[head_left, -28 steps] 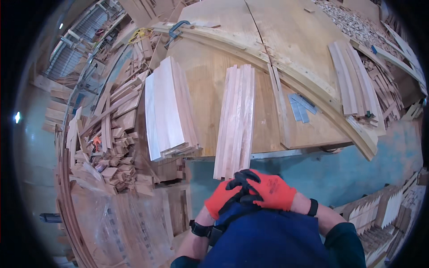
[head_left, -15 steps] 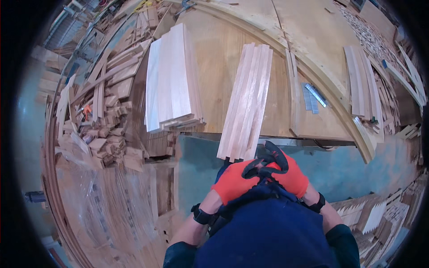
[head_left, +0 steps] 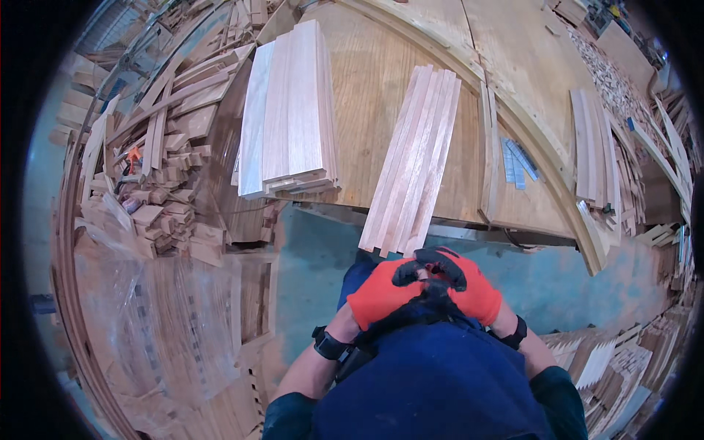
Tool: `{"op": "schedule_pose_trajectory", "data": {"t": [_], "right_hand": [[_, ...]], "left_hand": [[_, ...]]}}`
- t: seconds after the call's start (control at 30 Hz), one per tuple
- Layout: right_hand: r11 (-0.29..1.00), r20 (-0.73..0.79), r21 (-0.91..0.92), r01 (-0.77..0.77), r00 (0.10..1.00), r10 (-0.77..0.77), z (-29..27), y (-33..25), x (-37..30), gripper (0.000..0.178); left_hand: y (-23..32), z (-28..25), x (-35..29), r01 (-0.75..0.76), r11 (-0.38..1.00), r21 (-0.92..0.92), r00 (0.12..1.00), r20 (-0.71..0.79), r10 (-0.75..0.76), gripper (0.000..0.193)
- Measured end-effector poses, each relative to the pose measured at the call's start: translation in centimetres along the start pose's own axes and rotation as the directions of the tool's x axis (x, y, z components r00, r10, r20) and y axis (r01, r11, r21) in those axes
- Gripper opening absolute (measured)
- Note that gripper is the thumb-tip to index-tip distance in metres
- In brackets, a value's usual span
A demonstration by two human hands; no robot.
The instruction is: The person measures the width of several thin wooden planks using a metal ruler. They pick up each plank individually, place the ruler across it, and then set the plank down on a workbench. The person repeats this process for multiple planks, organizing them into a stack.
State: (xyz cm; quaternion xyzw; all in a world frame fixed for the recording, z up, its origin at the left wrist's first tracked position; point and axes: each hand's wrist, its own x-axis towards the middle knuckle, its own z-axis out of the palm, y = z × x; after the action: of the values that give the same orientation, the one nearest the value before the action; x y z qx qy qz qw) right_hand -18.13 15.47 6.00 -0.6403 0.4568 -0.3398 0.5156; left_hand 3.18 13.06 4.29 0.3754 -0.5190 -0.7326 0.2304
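My left hand (head_left: 383,293) and my right hand (head_left: 473,290), both in orange gloves with black fingers, meet at the waist of my dark blue clothing (head_left: 433,367). The fingers are curled inward and touch each other. Whatever lies between them, if anything, is hidden. Just beyond my hands is a row of narrow wooden strips (head_left: 413,161), lying side by side on the workbench (head_left: 359,95). Their near ends stick out past its front edge. To their left rests a stack of wider pale boards (head_left: 290,117).
A curved wooden rail (head_left: 528,128) crosses the bench, with metal staple strips (head_left: 518,163) beside it. Offcuts (head_left: 165,220) are heaped at the left, above plastic-wrapped timber (head_left: 169,315). More boards (head_left: 592,147) lie at the right. Jagged-ended pieces (head_left: 598,363) fill the lower right.
The view has shifted slightly. My hands have drawn closer together at my waist, and the black fingers of my right hand now curl lower over the left ones.
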Motion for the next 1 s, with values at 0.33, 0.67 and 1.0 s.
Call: {"op": "schedule_pose_trajectory", "data": {"t": [0.33,0.67,1.0], "right_hand": [[0.937,0.06,-0.269,-0.222,0.967,0.247,-2.0,2.0,-1.7,0.059],[0.881,-0.226,-0.22,-0.418,0.901,0.371,-5.9,3.9,-5.2,0.022],[0.825,-0.225,0.332,-0.457,0.811,0.54,-6.0,6.3,-5.2,0.026]], "left_hand": [[1.5,-0.5,-0.4,0.028,1.0,0.002,0.997,-0.076,-0.027,0.018],[-0.2,-3.6,-1.8,0.025,0.686,0.727,0.802,-0.424,0.421,0.059],[-0.2,-4.6,-1.1,0.193,0.707,0.68,0.863,-0.461,0.208,0.068]]}}
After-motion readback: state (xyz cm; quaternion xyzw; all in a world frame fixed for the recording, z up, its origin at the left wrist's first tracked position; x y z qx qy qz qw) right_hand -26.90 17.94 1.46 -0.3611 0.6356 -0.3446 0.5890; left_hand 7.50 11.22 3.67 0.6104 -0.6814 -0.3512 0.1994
